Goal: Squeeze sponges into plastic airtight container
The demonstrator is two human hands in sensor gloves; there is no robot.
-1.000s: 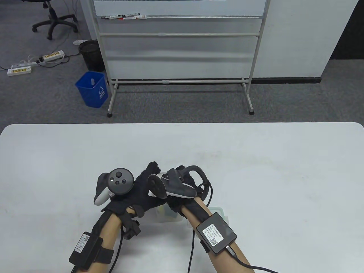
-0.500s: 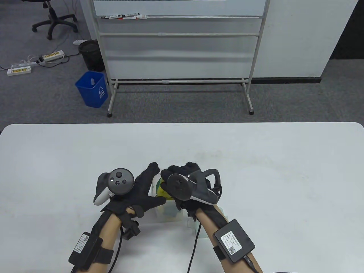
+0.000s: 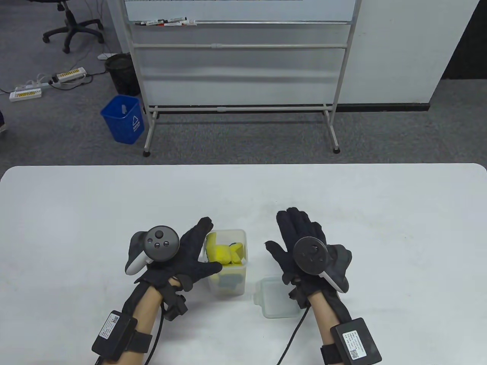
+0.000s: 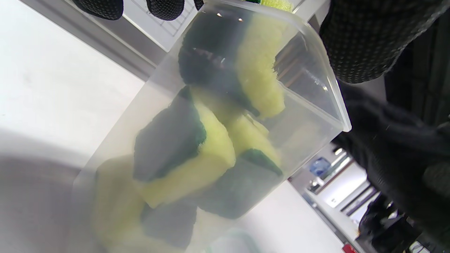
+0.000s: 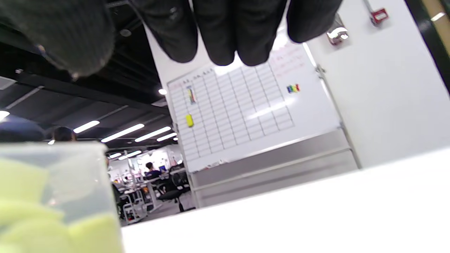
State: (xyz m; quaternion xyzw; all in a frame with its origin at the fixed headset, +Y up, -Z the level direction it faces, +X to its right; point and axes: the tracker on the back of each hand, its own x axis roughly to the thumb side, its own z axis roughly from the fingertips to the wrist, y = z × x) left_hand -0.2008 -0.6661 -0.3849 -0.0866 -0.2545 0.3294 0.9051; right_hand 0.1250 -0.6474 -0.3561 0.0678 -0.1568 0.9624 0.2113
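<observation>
Table view: one lid (image 3: 277, 302) lies flat nearest, off the tub. One clear tub (image 3: 243, 283) stands just behind it, open. Inside, several yellow-and-green sponges (image 3: 224, 254), packed; exact count unclear. Left hand (image 3: 190, 258) grips the tub's left wall, thumb across its front. Right hand (image 3: 300, 243) spread wide, palm down, holding nothing, right of the tub.

A white table (image 3: 342, 197) bears the sponge-filled container (image 3: 243, 283) and, beside it, its lid (image 3: 276, 304).
</observation>
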